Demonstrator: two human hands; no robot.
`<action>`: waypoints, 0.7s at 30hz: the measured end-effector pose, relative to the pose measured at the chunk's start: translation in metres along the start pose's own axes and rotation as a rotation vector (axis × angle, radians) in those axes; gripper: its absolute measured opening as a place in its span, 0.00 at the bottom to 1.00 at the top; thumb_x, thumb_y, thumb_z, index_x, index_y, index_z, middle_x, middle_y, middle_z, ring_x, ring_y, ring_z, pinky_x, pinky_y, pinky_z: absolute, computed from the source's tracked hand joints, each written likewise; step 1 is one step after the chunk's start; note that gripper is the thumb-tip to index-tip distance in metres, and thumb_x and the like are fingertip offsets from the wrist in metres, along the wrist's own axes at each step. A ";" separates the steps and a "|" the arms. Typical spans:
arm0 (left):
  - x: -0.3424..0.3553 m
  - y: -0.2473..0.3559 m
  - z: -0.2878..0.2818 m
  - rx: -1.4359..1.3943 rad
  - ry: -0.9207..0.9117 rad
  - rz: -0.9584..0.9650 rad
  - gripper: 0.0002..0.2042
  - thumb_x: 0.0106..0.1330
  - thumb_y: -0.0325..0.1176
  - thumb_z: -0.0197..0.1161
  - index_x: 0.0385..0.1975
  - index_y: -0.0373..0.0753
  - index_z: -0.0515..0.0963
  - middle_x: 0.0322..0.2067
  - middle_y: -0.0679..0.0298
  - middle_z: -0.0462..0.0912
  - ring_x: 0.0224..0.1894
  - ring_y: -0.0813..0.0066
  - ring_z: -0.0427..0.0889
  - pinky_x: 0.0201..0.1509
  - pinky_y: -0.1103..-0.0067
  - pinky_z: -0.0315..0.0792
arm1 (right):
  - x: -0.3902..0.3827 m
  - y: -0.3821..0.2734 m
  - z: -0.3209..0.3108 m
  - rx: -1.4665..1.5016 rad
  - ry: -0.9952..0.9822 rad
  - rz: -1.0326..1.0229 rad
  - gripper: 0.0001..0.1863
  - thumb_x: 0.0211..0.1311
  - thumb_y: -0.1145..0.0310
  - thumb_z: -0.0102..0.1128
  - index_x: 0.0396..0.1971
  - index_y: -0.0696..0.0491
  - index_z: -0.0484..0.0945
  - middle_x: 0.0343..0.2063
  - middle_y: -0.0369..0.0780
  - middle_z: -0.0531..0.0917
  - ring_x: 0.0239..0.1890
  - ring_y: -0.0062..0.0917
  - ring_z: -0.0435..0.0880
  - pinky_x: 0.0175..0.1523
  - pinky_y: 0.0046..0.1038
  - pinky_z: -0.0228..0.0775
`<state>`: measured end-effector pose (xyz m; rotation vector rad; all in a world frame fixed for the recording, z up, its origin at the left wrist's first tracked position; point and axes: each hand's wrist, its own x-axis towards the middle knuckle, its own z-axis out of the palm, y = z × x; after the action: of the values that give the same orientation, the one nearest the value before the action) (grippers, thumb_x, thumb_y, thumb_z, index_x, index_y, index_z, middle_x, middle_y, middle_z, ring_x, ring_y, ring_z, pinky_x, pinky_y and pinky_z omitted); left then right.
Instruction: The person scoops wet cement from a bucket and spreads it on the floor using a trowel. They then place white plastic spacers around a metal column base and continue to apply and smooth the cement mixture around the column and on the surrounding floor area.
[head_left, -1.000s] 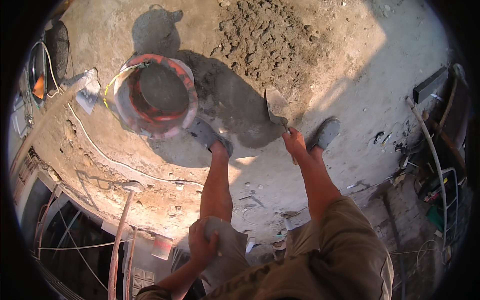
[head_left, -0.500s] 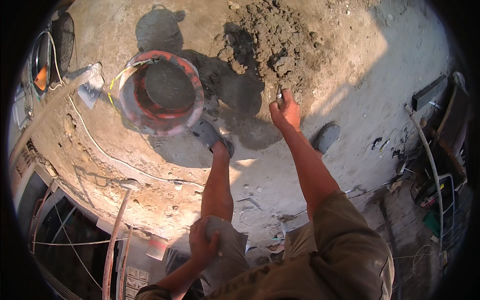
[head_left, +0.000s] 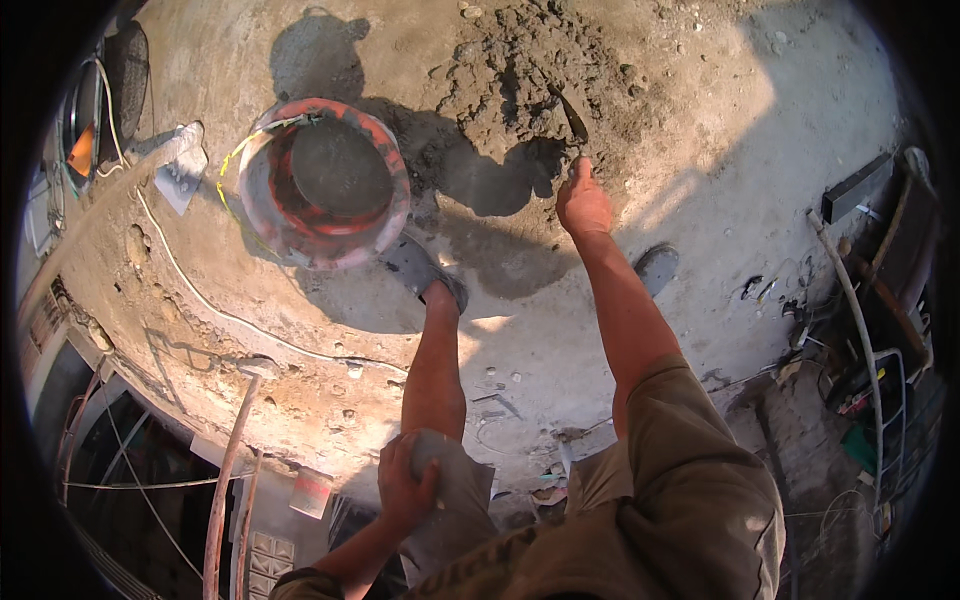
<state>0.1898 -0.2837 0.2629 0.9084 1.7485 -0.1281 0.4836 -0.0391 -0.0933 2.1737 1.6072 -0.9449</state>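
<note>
In my right hand (head_left: 585, 203) is the handle of a trowel (head_left: 573, 118), its dark narrow blade pointing away from me, edge-on. The blade is over the near right part of a heap of wet grey mortar (head_left: 520, 75) spread on the ground. My left hand (head_left: 404, 488) rests on my left knee, fingers lying over the trouser cloth, holding no tool. Left of the heap stands a round red bucket (head_left: 395, 145) with a pale, smeared wall, filled with smooth grey mortar (head_left: 343, 167). A yellow cord (head_left: 222, 185) hangs by its rim.
My left foot in a grey shoe (head_left: 425, 272) is close beside the bucket; my other shoe (head_left: 657, 268) is farther right. A white cable (head_left: 230, 318) runs along the ground at left. Poles (head_left: 232, 470) rise at lower left. A dark metal bar (head_left: 857, 187) and clutter lie at right.
My right hand has moved slightly right and away from me, and the trowel blade now shows over the mortar. The near part of the heap looks disturbed. My left hand stays on the knee.
</note>
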 end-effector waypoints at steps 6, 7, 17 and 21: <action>-0.007 -0.007 0.003 0.029 0.036 -0.002 0.24 0.62 0.35 0.65 0.57 0.33 0.73 0.52 0.44 0.77 0.56 0.44 0.74 0.61 0.59 0.70 | -0.026 -0.032 -0.030 0.072 -0.016 -0.020 0.16 0.70 0.65 0.44 0.55 0.48 0.65 0.50 0.51 0.81 0.48 0.52 0.83 0.52 0.50 0.75; -0.004 -0.006 0.002 0.044 0.021 0.024 0.24 0.62 0.35 0.65 0.57 0.33 0.73 0.52 0.44 0.77 0.56 0.44 0.74 0.61 0.59 0.70 | -0.014 -0.013 -0.024 0.000 -0.101 0.013 0.16 0.70 0.65 0.44 0.55 0.48 0.65 0.51 0.51 0.81 0.48 0.52 0.83 0.52 0.50 0.75; -0.007 -0.027 0.014 0.141 0.003 0.019 0.28 0.61 0.43 0.65 0.58 0.34 0.72 0.54 0.43 0.76 0.58 0.43 0.74 0.63 0.59 0.70 | -0.113 0.045 -0.054 0.347 -0.011 0.112 0.29 0.69 0.47 0.55 0.65 0.43 0.68 0.41 0.54 0.85 0.46 0.55 0.84 0.51 0.49 0.74; -0.004 -0.007 0.003 0.104 0.050 0.039 0.26 0.63 0.44 0.63 0.57 0.34 0.73 0.54 0.45 0.76 0.57 0.45 0.75 0.62 0.58 0.70 | -0.063 0.031 -0.030 0.399 -0.168 0.151 0.32 0.68 0.49 0.53 0.67 0.50 0.66 0.43 0.55 0.85 0.50 0.53 0.83 0.55 0.48 0.73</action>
<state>0.1876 -0.2918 0.2625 1.0283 1.7824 -0.1741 0.5118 -0.0801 -0.0349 2.3464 1.2403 -1.4572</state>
